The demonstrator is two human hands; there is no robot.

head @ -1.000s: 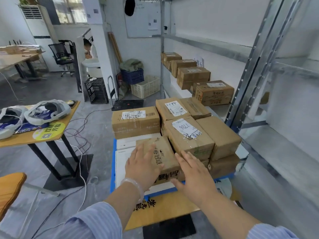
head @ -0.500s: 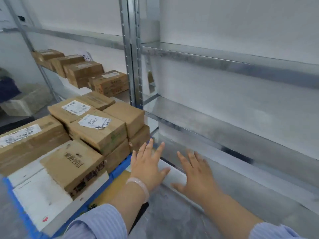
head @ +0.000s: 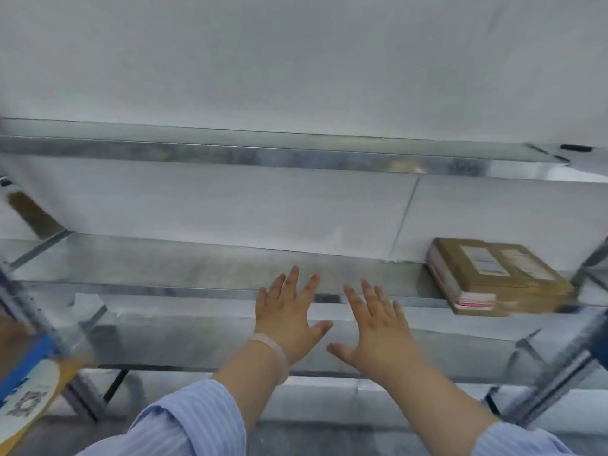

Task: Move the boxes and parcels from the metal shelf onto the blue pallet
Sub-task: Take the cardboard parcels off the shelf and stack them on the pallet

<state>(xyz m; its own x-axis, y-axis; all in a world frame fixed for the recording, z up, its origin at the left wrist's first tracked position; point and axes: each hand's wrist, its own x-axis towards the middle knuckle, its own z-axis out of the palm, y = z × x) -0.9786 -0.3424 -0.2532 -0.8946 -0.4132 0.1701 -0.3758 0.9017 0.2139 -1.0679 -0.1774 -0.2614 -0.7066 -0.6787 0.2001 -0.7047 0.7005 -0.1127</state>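
Both hands, the left hand [head: 285, 315] and the right hand [head: 378, 329], reach toward the metal shelf [head: 197, 268] with fingers spread flat and holding nothing, while 1 cardboard box [head: 493, 278] sits on that shelf well off to the right.

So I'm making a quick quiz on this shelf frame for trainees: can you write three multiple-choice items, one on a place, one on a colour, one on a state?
1. Where does the cardboard parcel lie on the metal shelf?
A. far right
B. far left
C. centre

2. What colour are the sleeves?
A. red
B. light blue striped
C. black

3. What are the hands doing?
A. both gripping a box
B. one holding tape
C. both open, holding nothing

Key: 1 A, the cardboard parcel lies at the right end of the metal shelf. 2 B, the sleeves show pale blue stripes. 3 C, the left hand and right hand have spread fingers and hold nothing.
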